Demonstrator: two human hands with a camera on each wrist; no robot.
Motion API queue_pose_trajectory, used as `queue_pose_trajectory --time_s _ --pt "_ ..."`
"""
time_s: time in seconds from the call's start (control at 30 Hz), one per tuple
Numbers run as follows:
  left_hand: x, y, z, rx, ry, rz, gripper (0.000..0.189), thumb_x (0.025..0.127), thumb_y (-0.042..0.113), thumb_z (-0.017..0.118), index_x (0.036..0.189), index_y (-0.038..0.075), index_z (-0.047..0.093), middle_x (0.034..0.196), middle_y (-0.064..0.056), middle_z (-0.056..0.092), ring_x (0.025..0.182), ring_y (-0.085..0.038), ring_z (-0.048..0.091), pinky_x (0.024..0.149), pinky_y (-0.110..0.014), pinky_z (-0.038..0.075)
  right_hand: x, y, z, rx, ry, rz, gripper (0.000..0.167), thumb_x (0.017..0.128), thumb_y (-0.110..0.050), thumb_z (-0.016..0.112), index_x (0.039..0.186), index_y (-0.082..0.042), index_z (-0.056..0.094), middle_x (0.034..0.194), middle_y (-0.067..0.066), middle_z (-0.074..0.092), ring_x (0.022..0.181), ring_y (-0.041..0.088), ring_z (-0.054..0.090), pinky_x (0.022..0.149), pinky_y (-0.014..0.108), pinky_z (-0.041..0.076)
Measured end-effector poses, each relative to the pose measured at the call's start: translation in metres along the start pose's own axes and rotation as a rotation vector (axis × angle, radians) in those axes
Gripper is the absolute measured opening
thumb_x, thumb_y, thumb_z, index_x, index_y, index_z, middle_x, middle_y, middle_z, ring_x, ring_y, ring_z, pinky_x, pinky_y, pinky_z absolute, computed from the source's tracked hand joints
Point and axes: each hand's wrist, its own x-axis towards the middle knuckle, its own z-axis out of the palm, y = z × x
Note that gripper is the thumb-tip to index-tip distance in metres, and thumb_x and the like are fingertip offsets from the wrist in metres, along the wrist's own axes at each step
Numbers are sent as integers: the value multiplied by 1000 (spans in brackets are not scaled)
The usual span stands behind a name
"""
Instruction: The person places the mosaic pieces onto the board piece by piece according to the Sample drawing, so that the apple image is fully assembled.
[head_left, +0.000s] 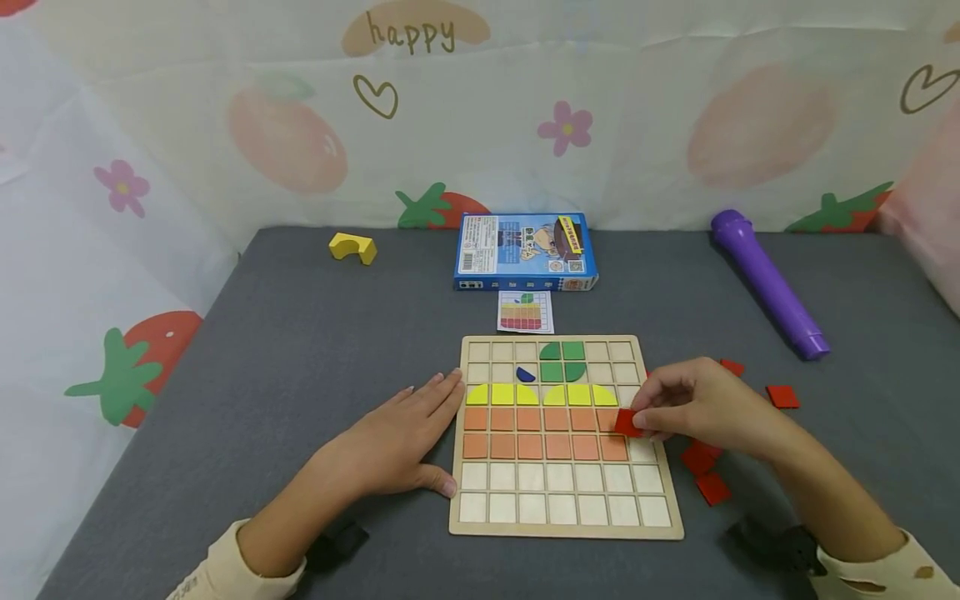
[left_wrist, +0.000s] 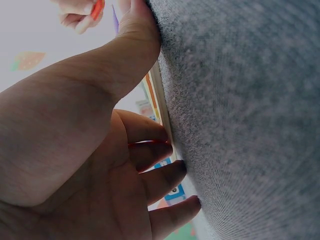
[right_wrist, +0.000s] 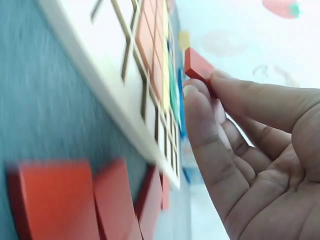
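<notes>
A wooden grid board (head_left: 566, 530) lies flat on the grey table, partly filled with green, blue, yellow and orange tiles (head_left: 530, 447). Its two nearest rows show bare wood. Between thumb and fingertips my right hand (head_left: 708, 408) pinches a red square tile (head_left: 627, 422), held over the board's right side; the right wrist view shows this red tile (right_wrist: 199, 66) raised above the grid. My left hand (head_left: 401, 442) rests at the board's left edge, fingers spread and thumb against the side. In the left wrist view, the left fingertips (left_wrist: 175, 172) meet the board's edge.
Several loose red tiles (head_left: 712, 488) lie right of the board, some beneath my right arm. Behind the board are a small pattern card (head_left: 525, 312) and a blue box (head_left: 525, 250). A purple tube (head_left: 772, 285) lies at right, a yellow arched block (head_left: 352, 247) at back left.
</notes>
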Motion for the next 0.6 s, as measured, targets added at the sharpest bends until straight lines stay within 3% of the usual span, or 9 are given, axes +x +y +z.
queue_pose_trajectory --time_s 0.17,0.4,0.6 --pt "0 0 -1 -6 -3 -2 112 83 60 72 160 1 15 167 -14 9 151 -32 13 116 -55 22 8 -4 15 24 -46 -72 10 89 -8 77 94 0 74 80 6 70 70 21 66 66 33 57" --pt "-1 1 -1 -11 4 5 112 83 58 73 159 0 16 166 -15 9 151 -33 14 116 -55 22 23 -17 37 11 -109 -82 6 88 -7 77 92 -3 75 83 5 71 74 20 65 68 31 55" --pt "-1 1 -1 -13 4 6 112 83 59 73 160 0 16 167 -15 9 151 -33 14 116 -55 22 36 -28 63 98 -172 -85 5 86 2 75 87 -3 74 79 8 70 70 25 68 67 34 59"
